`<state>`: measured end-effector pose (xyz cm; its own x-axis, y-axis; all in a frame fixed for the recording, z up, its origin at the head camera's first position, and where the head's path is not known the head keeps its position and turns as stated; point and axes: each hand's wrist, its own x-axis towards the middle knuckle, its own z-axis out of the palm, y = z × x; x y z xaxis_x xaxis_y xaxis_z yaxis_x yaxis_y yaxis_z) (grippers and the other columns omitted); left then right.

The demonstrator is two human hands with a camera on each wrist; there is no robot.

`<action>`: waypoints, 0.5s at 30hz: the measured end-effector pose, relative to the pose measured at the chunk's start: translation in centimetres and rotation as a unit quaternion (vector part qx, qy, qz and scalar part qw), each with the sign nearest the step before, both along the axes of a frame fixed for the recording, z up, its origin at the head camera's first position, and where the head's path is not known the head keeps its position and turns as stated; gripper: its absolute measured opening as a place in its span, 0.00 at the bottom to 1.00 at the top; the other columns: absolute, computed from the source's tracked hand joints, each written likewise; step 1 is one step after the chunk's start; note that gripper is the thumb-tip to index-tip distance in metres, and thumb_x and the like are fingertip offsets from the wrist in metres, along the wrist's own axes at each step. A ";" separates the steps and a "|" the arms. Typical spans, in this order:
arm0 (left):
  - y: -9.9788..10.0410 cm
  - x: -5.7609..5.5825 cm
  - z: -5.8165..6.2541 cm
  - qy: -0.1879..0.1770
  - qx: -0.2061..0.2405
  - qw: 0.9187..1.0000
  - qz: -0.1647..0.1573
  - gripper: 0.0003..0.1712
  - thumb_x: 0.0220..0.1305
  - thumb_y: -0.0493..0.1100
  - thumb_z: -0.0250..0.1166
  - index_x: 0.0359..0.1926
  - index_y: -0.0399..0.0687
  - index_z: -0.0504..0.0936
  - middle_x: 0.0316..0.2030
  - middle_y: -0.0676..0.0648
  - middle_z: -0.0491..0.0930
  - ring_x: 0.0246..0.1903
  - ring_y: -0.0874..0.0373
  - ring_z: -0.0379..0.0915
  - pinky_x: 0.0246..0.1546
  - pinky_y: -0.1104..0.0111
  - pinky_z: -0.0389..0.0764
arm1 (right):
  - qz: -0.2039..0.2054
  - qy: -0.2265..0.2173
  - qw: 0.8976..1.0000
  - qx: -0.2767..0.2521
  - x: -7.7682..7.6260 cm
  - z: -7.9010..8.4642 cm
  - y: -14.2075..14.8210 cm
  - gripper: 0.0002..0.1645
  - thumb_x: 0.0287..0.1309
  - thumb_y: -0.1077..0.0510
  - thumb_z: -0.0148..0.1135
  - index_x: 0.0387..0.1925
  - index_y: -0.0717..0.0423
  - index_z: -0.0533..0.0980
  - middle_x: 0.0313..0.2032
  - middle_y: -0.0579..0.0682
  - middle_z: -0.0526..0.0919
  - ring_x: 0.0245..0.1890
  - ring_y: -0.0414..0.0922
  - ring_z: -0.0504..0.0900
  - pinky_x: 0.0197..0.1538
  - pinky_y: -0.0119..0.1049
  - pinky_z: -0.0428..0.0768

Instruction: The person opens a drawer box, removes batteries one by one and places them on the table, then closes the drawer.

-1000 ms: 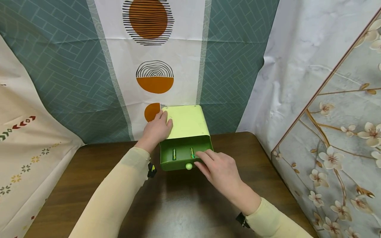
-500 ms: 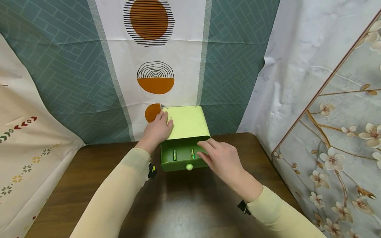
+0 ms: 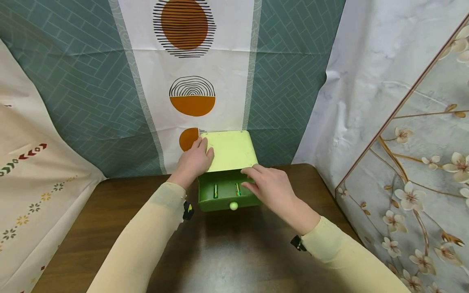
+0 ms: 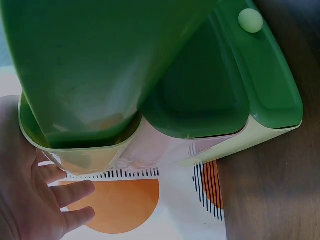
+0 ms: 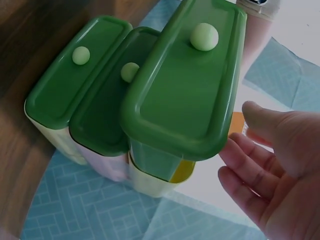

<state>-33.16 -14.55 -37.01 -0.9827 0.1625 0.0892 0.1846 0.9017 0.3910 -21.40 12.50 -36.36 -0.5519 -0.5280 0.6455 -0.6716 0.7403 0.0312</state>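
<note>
A small cabinet with a pale yellow-green top (image 3: 232, 150) has its green top drawer (image 3: 216, 204) pulled out. Two green batteries lie in it: a left battery (image 3: 215, 191) and a right battery (image 3: 238, 189), set apart. My left hand (image 3: 193, 161) rests on the top's left edge; in the left wrist view its fingers (image 4: 77, 192) extend along the cabinet's side. Over the drawer's right side hovers my right hand (image 3: 272, 185), fingers loosely bent and holding nothing. The right wrist view shows this hand (image 5: 280, 170) beside the drawer front with its round pale knob (image 5: 204, 37).
Beneath the pulled-out drawer, a middle drawer (image 5: 105, 117) and a bottom drawer (image 5: 60, 102) are closed. The cabinet stands at the back of a dark wooden table (image 3: 220, 252). Patterned cloth (image 3: 190, 65) hangs directly behind it, with more cloth on both sides.
My right hand has lifted from beside the right battery, up and toward the cabinet's front top edge. Both batteries stay in the drawer; my left hand keeps its place.
</note>
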 end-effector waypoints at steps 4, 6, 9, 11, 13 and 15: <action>0.0 -0.1 0.0 0.002 -0.002 1.000 0.000 0.42 0.89 0.60 0.37 0.90 0.42 0.49 0.89 0.39 0.44 0.85 0.38 0.49 0.77 0.40 0.65 | 0.000 -0.036 0.999 0.009 -0.5 0.4 -0.1 0.23 0.57 0.52 0.88 0.51 0.50 0.88 0.36 0.43 0.88 0.26 0.40 0.84 0.26 0.38 0.79; -0.1 -0.1 0.0 0.001 -0.004 1.000 0.000 0.42 0.89 0.60 0.37 0.90 0.42 0.49 0.89 0.39 0.44 0.85 0.38 0.49 0.76 0.40 0.65 | -0.002 -0.061 0.998 0.016 -0.6 0.7 -0.2 0.22 0.57 0.52 0.87 0.52 0.49 0.88 0.37 0.42 0.88 0.28 0.39 0.85 0.28 0.38 0.80; -0.1 -0.1 0.0 0.001 -0.005 1.000 -0.001 0.42 0.89 0.60 0.37 0.90 0.42 0.49 0.89 0.38 0.44 0.85 0.38 0.48 0.76 0.40 0.65 | -0.013 -0.107 0.994 0.030 -0.9 1.1 -0.4 0.22 0.58 0.52 0.87 0.52 0.48 0.89 0.37 0.40 0.88 0.32 0.38 0.86 0.30 0.39 0.81; -0.1 -0.1 0.0 0.002 -0.005 1.000 -0.001 0.42 0.89 0.60 0.37 0.90 0.41 0.49 0.89 0.38 0.44 0.85 0.38 0.49 0.76 0.40 0.65 | -0.022 -0.141 0.989 0.043 -1.2 1.4 -0.6 0.22 0.58 0.51 0.87 0.53 0.47 0.89 0.37 0.39 0.88 0.33 0.38 0.87 0.32 0.39 0.82; -0.1 -0.1 0.0 0.003 -0.004 1.000 -0.001 0.42 0.89 0.60 0.37 0.90 0.41 0.49 0.89 0.38 0.45 0.85 0.38 0.50 0.76 0.40 0.66 | -0.029 -0.173 0.983 0.056 -1.6 1.6 -0.7 0.23 0.57 0.50 0.87 0.53 0.47 0.90 0.37 0.38 0.89 0.34 0.38 0.87 0.34 0.40 0.83; -0.1 -0.1 -0.1 0.004 -0.005 1.000 0.000 0.42 0.89 0.60 0.36 0.90 0.42 0.49 0.89 0.38 0.45 0.84 0.38 0.51 0.76 0.40 0.66 | -0.032 -0.200 0.977 0.068 -1.9 1.7 -0.9 0.24 0.57 0.49 0.87 0.54 0.48 0.90 0.37 0.38 0.89 0.34 0.39 0.87 0.36 0.42 0.83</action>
<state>-33.24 -14.61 -37.10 -0.9820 0.1624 0.0962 0.1870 0.9053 0.3813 -23.33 11.63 -34.71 -0.7800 -0.5500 0.2983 -0.6030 0.7881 -0.1238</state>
